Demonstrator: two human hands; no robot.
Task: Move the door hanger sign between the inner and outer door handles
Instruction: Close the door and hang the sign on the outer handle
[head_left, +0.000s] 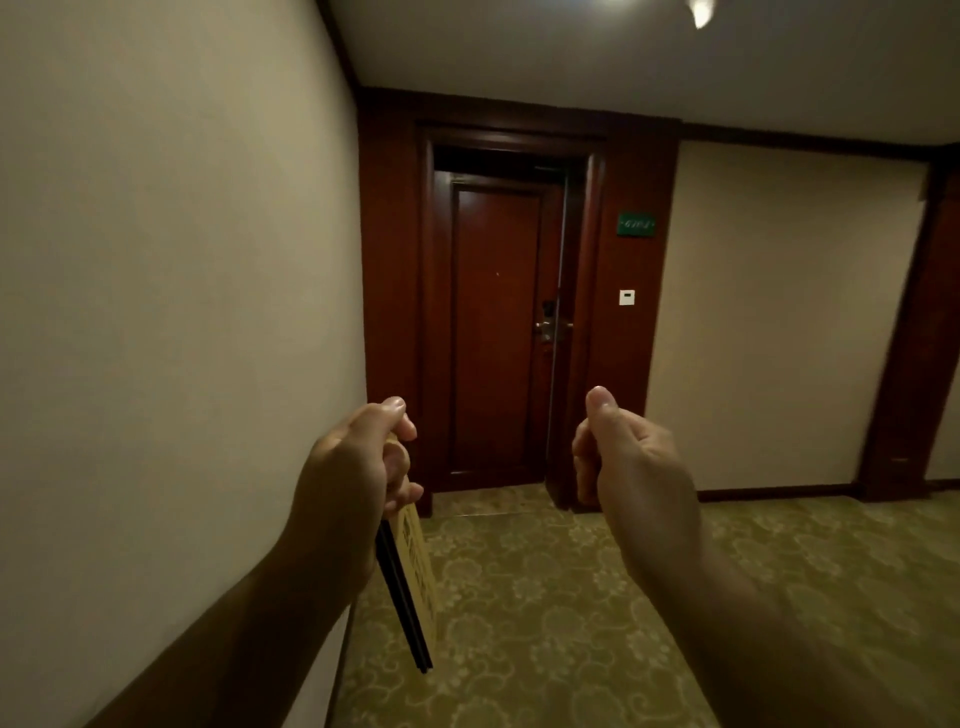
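My left hand (363, 462) is closed around the top of a yellow door hanger sign (415, 571) with a dark edge, which hangs down edge-on below the fist. My right hand (618, 452) is a loose fist with the thumb up and nothing in it. Both hands are raised in front of me, well short of the dark red wooden door (493, 322) at the end of the corridor. The door stands slightly ajar at its right edge. Its metal handle (545, 327) with a lock plate sits at mid-height on the right side.
A beige wall (182, 312) runs close along my left. Patterned green-yellow carpet (545, 597) covers the floor up to the door. A green room number plate (636, 224) and a small white switch (627, 297) sit on the door frame's right panel. Another wood frame (904, 364) stands far right.
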